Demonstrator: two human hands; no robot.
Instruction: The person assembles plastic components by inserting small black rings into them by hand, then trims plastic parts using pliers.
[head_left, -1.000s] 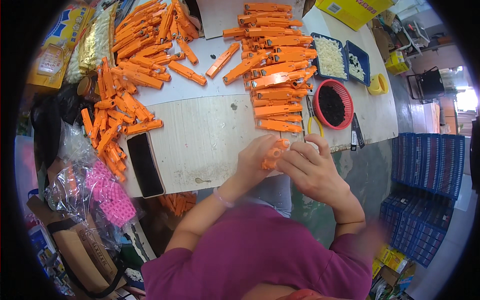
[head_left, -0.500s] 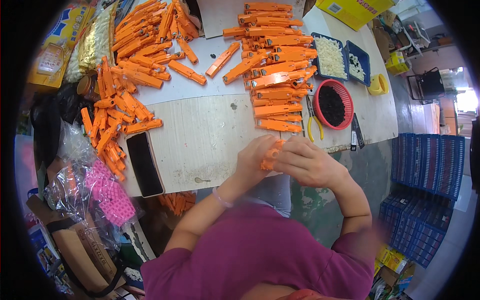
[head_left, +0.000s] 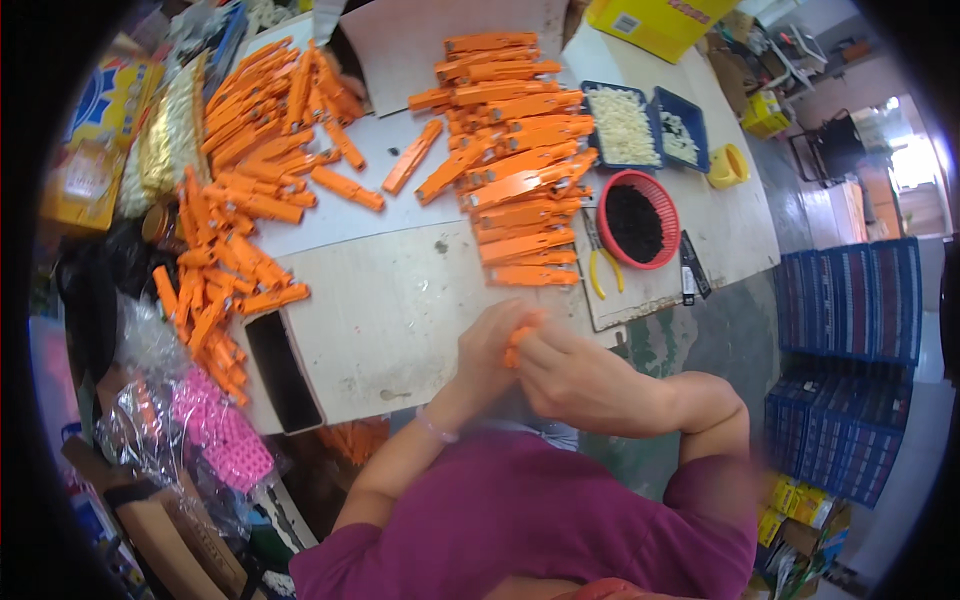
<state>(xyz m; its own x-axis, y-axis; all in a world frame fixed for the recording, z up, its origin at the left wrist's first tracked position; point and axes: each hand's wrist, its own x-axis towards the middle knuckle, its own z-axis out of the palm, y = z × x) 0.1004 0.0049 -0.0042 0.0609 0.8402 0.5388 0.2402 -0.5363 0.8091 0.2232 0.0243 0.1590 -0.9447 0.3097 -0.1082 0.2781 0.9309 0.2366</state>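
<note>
Plum shirt (head_left: 520, 510), short sleeves (head_left: 712, 495), thin pale left wristband (head_left: 438, 428), bare fingers (head_left: 545, 350)

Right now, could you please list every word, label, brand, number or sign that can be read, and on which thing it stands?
Wording is not copied here, only located:
Yellow box, upper right: red lettering, withheld; white label, too small.
Yellow package, far left: blue emblem, print too blurred.
Black flat item, right of centre: white label, too small.
Cardboard box, lower left: dark print, too blurred.
</note>
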